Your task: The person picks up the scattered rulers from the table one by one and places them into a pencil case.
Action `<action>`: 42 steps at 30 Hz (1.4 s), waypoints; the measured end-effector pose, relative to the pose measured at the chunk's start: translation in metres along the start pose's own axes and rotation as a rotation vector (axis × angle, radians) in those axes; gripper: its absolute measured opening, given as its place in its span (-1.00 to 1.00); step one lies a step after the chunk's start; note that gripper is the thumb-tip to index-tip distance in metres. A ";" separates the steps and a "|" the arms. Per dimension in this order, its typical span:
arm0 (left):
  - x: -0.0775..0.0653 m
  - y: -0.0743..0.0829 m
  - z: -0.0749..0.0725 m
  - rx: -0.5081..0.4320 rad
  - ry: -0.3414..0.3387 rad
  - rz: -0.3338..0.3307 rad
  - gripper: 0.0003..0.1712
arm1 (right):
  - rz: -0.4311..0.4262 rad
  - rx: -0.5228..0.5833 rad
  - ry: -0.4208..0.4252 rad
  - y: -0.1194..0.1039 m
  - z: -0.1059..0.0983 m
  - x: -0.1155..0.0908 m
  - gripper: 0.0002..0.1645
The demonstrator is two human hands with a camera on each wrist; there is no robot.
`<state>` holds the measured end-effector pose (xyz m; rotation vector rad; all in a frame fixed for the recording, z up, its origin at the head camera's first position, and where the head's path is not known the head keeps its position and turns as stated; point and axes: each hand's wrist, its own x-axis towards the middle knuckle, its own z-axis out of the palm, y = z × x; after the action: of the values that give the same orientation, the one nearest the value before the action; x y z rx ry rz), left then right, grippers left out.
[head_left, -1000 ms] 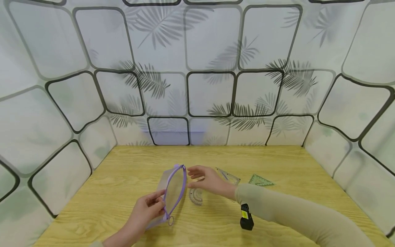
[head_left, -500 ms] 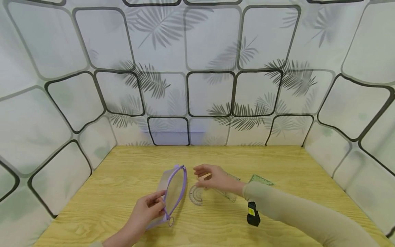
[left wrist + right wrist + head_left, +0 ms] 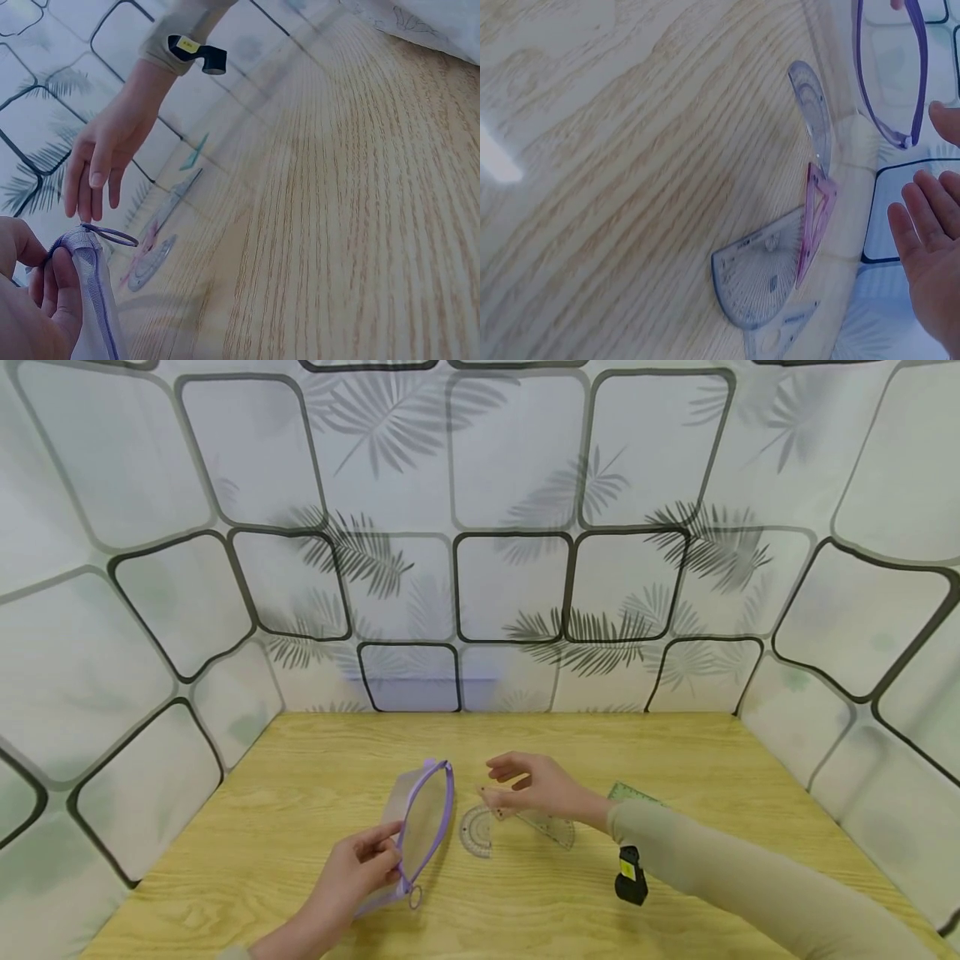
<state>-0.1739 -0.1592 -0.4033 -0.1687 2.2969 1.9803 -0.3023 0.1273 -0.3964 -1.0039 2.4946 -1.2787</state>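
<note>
My left hand [image 3: 356, 872] pinches the near rim of a translucent zip pouch [image 3: 399, 797], tilted up with its purple-edged mouth spread wide to the right. The pouch's zip ring [image 3: 111, 235] hangs beside those fingers in the left wrist view. To the right of the mouth, my right hand [image 3: 542, 787] hovers over the table holding nothing, fingers loosely extended. Under and around it lie a clear semicircular protractor [image 3: 475, 833], a pink set square [image 3: 815, 217] and a clear fan-shaped protractor [image 3: 757, 277]. Another clear set square [image 3: 784, 334] shows in the right wrist view.
A green set square [image 3: 632, 794] lies further right, partly hidden by the right sleeve [image 3: 720, 860]. A black device with a yellow label [image 3: 631, 877] sits at the right wrist. Patterned fabric walls [image 3: 510, 593] enclose the wooden table [image 3: 247, 827] at the back and sides.
My right hand has drawn back rightward from the pouch's mouth, uncovering the pink set square and the fan-shaped protractor. My left hand and the pouch have stayed put.
</note>
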 end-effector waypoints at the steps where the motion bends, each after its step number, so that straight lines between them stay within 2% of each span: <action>1: 0.000 0.000 0.000 -0.002 0.000 -0.001 -0.44 | 0.003 -0.012 0.005 0.001 -0.002 -0.001 -0.36; 8: 0.000 -0.002 -0.001 -0.007 -0.004 0.011 -0.44 | 0.007 -0.081 0.034 0.007 -0.013 -0.007 -0.35; 15: 0.002 -0.003 -0.001 -0.005 0.004 0.008 -0.45 | 0.003 -0.074 0.043 0.009 -0.023 -0.013 -0.34; 27: 0.002 -0.005 -0.001 -0.009 -0.005 0.009 -0.43 | -0.070 -0.122 0.026 0.024 -0.041 -0.023 -0.35; 42: 0.002 -0.001 -0.001 -0.003 -0.017 -0.012 -0.45 | -0.029 -0.191 0.037 0.042 -0.070 -0.035 -0.44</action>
<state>-0.1757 -0.1606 -0.4045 -0.1651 2.2774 1.9713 -0.3259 0.2130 -0.3908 -1.0689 2.6809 -1.0922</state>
